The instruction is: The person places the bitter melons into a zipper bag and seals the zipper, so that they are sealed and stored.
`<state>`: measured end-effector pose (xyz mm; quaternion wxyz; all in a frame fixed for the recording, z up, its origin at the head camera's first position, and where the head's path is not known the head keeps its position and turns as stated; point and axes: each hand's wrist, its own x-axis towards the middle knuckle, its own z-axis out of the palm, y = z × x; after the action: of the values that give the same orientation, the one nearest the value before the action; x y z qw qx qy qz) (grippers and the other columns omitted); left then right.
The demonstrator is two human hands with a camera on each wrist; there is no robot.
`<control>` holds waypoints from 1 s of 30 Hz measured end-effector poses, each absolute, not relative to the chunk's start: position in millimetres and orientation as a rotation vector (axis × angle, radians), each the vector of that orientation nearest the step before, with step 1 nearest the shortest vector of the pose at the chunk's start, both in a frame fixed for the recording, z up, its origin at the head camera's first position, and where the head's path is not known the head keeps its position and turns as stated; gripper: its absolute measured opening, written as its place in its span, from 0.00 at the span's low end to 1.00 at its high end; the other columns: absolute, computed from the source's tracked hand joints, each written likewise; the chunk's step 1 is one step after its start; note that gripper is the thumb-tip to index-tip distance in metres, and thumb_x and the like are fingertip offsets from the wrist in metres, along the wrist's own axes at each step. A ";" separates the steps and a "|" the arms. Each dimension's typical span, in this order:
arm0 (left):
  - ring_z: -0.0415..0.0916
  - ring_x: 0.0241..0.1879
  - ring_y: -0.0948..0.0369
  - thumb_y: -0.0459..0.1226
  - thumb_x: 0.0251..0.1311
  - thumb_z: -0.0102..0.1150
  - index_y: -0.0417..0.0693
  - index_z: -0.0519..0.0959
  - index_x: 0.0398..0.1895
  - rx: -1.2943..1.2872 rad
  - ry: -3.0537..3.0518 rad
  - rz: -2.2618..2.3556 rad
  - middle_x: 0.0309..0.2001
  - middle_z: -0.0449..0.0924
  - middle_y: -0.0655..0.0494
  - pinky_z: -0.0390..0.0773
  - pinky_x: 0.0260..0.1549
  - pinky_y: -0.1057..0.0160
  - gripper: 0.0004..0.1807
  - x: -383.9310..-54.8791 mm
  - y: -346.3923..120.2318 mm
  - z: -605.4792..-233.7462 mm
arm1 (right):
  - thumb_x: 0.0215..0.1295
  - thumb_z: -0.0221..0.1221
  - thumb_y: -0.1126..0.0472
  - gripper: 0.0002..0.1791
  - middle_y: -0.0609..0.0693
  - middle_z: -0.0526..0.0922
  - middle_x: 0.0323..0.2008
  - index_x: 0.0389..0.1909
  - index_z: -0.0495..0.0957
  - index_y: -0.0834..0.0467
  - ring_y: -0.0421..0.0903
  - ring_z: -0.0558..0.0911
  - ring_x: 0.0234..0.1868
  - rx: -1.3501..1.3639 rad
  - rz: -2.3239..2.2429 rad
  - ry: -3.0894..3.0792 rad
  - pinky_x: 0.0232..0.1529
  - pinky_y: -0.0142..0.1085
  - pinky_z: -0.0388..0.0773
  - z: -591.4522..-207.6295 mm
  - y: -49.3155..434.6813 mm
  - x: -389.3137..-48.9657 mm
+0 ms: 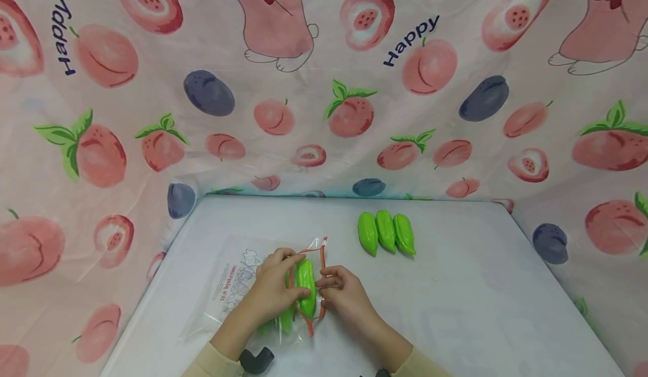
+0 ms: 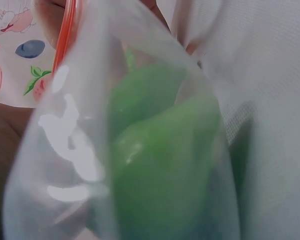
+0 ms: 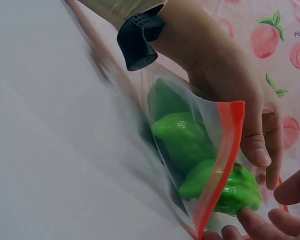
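Note:
A clear zip bag (image 1: 220, 304) with a red zip edge lies with its mouth turned right; printed lettering and outline drawings mark its face. One green ribbed toy vegetable (image 1: 306, 284), tapering to a point, sits in the mouth. Deeper in, more green vegetables (image 3: 182, 135) show through the plastic. My left hand (image 1: 275, 284) grips the bag by its upper edge, thumb beside the vegetable. From the other side my right hand (image 1: 346, 295) reaches to the mouth, its fingertips (image 3: 247, 215) touching the vegetable's end. In the left wrist view the bag (image 2: 85, 150) fills most of the picture.
Three more green vegetables (image 1: 386, 232) lie side by side toward the back of the white table (image 1: 455, 287). Fruit-printed cloth (image 1: 314, 112) hangs behind and along both sides. A black wrist piece (image 1: 256, 360) sits by the left sleeve.

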<state>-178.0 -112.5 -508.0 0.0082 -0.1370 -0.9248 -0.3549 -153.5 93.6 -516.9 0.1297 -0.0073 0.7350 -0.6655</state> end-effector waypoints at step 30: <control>0.73 0.66 0.55 0.45 0.50 0.87 0.54 0.81 0.70 -0.455 -2.869 -1.094 0.65 0.75 0.60 0.66 0.66 0.41 0.41 -178.4 -112.4 -510.8 | 0.68 0.62 0.68 0.27 0.66 0.88 0.55 0.67 0.73 0.70 0.53 0.88 0.54 -0.059 -1.955 2.076 0.49 0.41 0.88 -519.2 91.8 -154.3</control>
<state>-178.4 -112.4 -510.8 0.0189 -0.1466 -0.9241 -0.3525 -154.3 91.8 -519.2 0.1443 -0.0205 0.7203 -0.6782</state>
